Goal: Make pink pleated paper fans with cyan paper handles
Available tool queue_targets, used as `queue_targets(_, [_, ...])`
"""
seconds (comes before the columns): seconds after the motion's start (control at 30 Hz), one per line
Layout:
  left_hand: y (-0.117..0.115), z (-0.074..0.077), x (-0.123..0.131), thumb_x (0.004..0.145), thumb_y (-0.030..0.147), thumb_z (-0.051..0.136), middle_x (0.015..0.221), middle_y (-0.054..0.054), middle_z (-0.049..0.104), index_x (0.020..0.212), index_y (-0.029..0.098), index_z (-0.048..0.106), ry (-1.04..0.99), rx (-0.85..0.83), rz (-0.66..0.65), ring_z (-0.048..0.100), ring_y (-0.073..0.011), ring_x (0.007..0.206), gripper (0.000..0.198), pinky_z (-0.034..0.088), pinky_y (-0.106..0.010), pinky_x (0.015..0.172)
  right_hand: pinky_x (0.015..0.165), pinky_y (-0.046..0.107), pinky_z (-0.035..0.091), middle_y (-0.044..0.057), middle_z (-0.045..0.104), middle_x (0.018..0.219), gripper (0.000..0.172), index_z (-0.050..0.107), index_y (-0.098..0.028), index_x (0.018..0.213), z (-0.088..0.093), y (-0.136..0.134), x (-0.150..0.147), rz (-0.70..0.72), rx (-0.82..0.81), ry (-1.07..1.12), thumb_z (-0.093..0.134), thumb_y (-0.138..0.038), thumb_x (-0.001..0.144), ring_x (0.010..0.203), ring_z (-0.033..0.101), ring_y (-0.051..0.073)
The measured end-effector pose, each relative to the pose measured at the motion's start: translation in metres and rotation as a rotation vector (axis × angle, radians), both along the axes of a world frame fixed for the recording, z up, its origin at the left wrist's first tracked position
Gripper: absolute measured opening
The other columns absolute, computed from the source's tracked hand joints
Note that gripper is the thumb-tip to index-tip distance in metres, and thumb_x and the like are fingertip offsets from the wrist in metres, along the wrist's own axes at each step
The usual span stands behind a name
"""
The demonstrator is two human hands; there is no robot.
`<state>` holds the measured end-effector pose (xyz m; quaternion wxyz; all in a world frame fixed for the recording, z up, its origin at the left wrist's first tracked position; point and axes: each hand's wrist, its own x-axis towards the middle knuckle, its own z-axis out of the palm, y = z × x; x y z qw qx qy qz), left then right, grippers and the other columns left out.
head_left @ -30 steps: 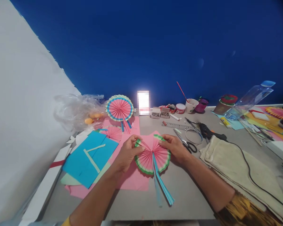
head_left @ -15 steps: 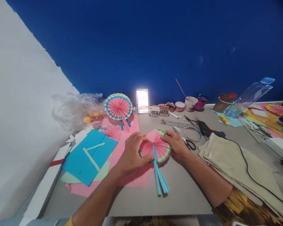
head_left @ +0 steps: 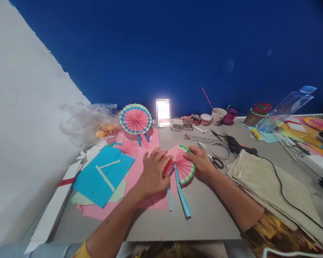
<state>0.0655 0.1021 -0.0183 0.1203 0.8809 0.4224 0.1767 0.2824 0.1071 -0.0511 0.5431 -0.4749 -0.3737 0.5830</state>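
Observation:
A pleated pink paper fan [head_left: 185, 166] with a green and white rim is held above the table between both hands. My right hand [head_left: 201, 161] pinches its right edge, thumb on the front. My left hand [head_left: 154, 173] is wrapped around the left part of the fan and covers most of it, with its upper fingers raised. Two light-blue folded paper strips [head_left: 183, 200] hang from the fan's middle, spread apart; the left one runs down beside my left thumb. Pink paper sheets [head_left: 153, 200] lie beneath my left hand.
A round finished-looking fan [head_left: 135, 120] stands at the back. Blue sheets [head_left: 97, 186] lie to the left. At right are scissors [head_left: 217, 162], a ruler [head_left: 200, 139], a roll of wire or tape [head_left: 220, 151], a glue gun [head_left: 239, 147] with its cord, and a folded cloth [head_left: 266, 179].
The two blue strips have parted: the left one has swung left with my left thumb, opening a gap at the fan's lower middle. My right hand stays on the right edge.

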Motion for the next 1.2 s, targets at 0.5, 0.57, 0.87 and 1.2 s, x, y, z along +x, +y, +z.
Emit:
queue_targets(0.5, [-0.007, 0.002, 0.007, 0.095, 0.017, 0.056, 0.088, -0.003, 0.07, 0.079, 0.02, 0.068, -0.05, 0.274, 0.047, 0.061, -0.0266, 0.111, 0.021, 0.014, -0.063, 0.115, 0.11, 0.055, 0.037, 0.019, 0.056, 0.144, 0.073, 0.055, -0.018, 0.137, 0.022, -0.017, -0.01, -0.027, 0.767, -1.097, 0.07, -0.06, 0.08, 0.134, 0.048, 0.038])
queue_targets(0.57, [-0.009, 0.003, 0.009, 0.097, 0.018, 0.054, 0.09, -0.003, 0.07, 0.083, 0.021, 0.069, -0.066, 0.291, 0.03, 0.062, -0.0244, 0.108, 0.021, 0.015, -0.061, 0.115, 0.118, 0.059, 0.023, 0.019, 0.048, 0.154, 0.09, 0.048, -0.018, 0.147, 0.027, -0.026, -0.02, 0.131, 0.866, -1.271, 0.074, -0.066, 0.076, 0.146, 0.033, 0.041])
queue_targets(0.87, [0.003, 0.001, -0.003, 0.096, 0.016, 0.055, 0.089, -0.004, 0.071, 0.087, 0.02, 0.071, 0.032, 0.208, 0.031, 0.064, -0.0228, 0.094, 0.02, 0.041, -0.046, 0.096, 0.102, 0.049, 0.034, 0.008, 0.074, 0.114, 0.011, 0.075, -0.025, 0.095, 0.015, -0.015, 0.004, 0.166, 0.864, -1.468, 0.065, -0.029, 0.096, 0.124, 0.053, 0.031])
queue_targets(1.2, [-0.015, 0.005, -0.028, 0.085, 0.019, 0.058, 0.095, -0.003, 0.077, 0.103, 0.022, 0.075, -0.215, -0.315, 0.249, 0.068, -0.019, 0.084, 0.025, 0.05, -0.03, 0.073, 0.077, 0.035, 0.037, 0.007, 0.067, 0.091, 0.022, 0.075, -0.024, 0.105, 0.006, -0.008, 0.014, 0.27, 0.865, -1.414, 0.058, -0.014, 0.097, 0.092, 0.05, 0.023])
